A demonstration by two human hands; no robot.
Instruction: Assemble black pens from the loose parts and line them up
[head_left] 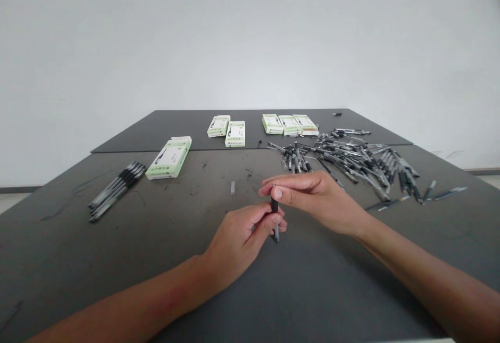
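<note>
Near the middle of the table, my left hand [246, 231] is closed around the barrel of a gel pen [275, 206], which stands nearly upright with its black grip section showing. My right hand [308, 197] pinches the pen's upper end between thumb and fingers; the very tip there is mostly hidden. To the left lies a neat bundle of several black-and-clear pens [117, 191]. Beside that bundle is a white-and-green pen box [171, 159] with its end flap raised. A large loose pile of pens [351, 158] spreads out on the right.
Two more boxes [235, 133] lie at the back centre, and three boxes [289, 124] sit side by side behind the pile. A small clear piece [233, 188] rests on the dark table [187, 239]. Beyond the far edge is a pale wall [250, 41].
</note>
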